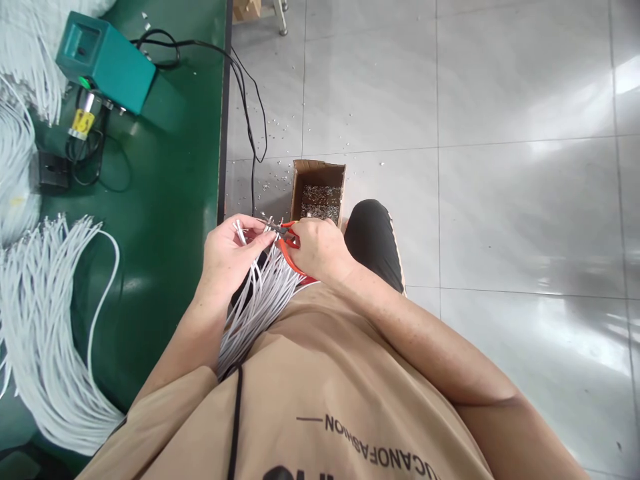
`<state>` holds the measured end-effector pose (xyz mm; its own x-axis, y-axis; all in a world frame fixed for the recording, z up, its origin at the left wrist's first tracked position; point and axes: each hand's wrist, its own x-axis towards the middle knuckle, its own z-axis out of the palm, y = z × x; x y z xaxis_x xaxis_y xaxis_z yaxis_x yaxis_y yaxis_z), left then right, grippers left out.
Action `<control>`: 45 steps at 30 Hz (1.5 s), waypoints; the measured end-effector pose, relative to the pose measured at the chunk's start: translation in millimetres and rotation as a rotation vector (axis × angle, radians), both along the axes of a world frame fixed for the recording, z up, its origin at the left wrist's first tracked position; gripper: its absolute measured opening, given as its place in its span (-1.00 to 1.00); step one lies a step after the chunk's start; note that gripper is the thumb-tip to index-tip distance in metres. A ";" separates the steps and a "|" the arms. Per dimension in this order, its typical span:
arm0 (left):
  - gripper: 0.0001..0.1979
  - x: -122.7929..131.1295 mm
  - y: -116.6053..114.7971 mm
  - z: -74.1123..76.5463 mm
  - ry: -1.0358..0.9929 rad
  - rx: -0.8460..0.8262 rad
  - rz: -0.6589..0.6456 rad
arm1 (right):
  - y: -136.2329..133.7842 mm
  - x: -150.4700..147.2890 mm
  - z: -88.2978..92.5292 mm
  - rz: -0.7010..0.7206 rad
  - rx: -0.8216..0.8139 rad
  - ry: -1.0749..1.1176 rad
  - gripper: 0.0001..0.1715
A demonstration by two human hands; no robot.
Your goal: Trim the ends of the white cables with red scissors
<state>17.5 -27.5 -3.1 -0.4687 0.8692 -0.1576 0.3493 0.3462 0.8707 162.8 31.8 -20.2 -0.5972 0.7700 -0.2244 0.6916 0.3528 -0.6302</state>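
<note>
My left hand (231, 255) is closed round a bundle of thin white cables (256, 303) that runs down across my lap. Its thumb and fingers pinch the cable ends just left of the cutter's tip. My right hand (318, 248) grips red-handled cutters (289, 248), whose dark jaws point left onto the cable ends. Both hands are held over the gap beside the green table's edge, above a small cardboard box (319, 175) on the floor that holds shiny metal scraps.
A green table (170, 200) lies to the left with a large pile of white cables (40, 320), a teal machine (105, 61) and black cords (245, 100) hanging over its edge. Metal bits litter the grey tiled floor (500, 200). My knee (373, 237) is beside the box.
</note>
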 end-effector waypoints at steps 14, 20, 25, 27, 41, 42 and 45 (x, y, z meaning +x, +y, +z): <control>-0.81 1.9 -1.4 3.1 0.076 -0.096 0.015 | -2.5 3.3 -1.8 0.003 0.061 -0.039 -0.66; -0.78 2.6 -1.5 -2.2 -0.049 -0.074 0.052 | 3.5 5.1 -6.6 -0.215 -0.225 0.341 -0.74; -0.69 5.9 -1.9 1.0 -0.154 -0.085 0.029 | 7.6 3.7 -1.7 -0.327 -0.493 0.733 -0.77; -0.66 5.8 -1.6 3.7 -0.175 -0.122 -0.013 | 7.5 3.6 -0.3 -0.335 -0.525 0.752 -0.78; -0.77 8.2 -0.8 10.2 0.128 -0.192 -0.044 | -4.1 -7.6 -2.2 -0.430 -0.687 0.859 -0.80; -0.77 7.4 -0.8 10.0 0.096 -0.190 -0.047 | -2.3 -6.1 -1.2 -0.419 -0.738 0.885 -0.78; -0.77 3.8 -1.3 8.1 0.002 -0.184 -0.057 | 3.1 -0.6 -0.9 -0.412 -0.813 0.917 -0.77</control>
